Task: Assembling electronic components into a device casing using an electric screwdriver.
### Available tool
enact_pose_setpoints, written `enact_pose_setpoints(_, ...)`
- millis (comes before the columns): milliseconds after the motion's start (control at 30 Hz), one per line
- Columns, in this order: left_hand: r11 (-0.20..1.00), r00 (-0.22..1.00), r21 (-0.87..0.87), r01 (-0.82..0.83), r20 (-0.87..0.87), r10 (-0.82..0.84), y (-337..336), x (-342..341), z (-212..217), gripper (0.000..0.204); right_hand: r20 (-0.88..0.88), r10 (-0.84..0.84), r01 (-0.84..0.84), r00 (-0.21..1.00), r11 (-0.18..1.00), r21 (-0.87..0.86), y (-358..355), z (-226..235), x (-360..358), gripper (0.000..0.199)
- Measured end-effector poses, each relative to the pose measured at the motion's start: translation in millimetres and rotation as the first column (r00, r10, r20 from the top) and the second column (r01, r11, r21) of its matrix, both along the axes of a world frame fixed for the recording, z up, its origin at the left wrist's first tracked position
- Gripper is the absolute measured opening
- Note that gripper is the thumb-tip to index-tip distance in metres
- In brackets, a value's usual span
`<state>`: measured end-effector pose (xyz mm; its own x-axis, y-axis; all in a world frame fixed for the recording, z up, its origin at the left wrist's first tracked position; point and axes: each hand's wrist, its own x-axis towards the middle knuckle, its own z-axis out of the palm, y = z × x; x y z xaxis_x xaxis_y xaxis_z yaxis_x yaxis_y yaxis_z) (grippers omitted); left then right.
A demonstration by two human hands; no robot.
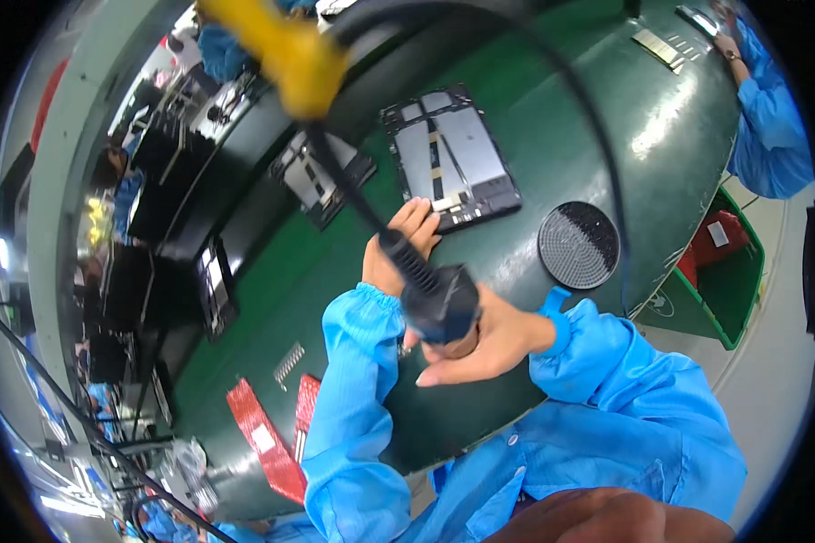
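Observation:
My right hand (pixel 489 339) grips a black electric screwdriver (pixel 439 303), whose cable runs up to a yellow hanger (pixel 290 54). My left hand (pixel 406 242) rests with its fingers on the near edge of an opened tablet (pixel 451 156) that lies back-up on the green bench (pixel 552 118), showing silver battery panels and ribbon cables. Both my arms are in blue sleeves. The screwdriver's tip is hidden behind the tool and my hand.
A round black screw tray (pixel 579 244) sits right of the tablet. A second opened device (pixel 321 176) lies to the left. Red strips (pixel 267 439) lie near the bench edge. Another person's blue sleeve (pixel 770 118) reaches in at far right. A green bin (pixel 724 262) stands below.

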<state>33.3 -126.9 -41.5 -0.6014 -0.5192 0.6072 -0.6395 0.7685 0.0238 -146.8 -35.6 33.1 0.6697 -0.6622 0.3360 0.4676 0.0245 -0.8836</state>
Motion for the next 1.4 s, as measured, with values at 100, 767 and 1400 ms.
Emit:
enact_pose_setpoints(100,0.982,0.981,-0.002,-0.191,0.027,0.191,-31.4,-30.6,9.0,0.031,0.012,0.013,-0.014,1.000,0.999,0.033,-3.4,-11.9,0.1,0.028)
enact_pose_setpoints(767,0.508,0.451,0.064,-0.859,0.566,0.690,-54.1,97.2,26.5,0.048,-0.059,-0.091,0.088,0.994,0.995,-0.053,-7.9,-8.4,-1.8,0.027)
enact_pose_setpoints(1400,0.459,0.454,0.052,-0.887,0.284,0.845,-82.9,114.7,59.4,0.044,-0.019,-0.173,0.171,0.985,0.981,-0.093,-22.9,-24.8,-0.3,0.028)
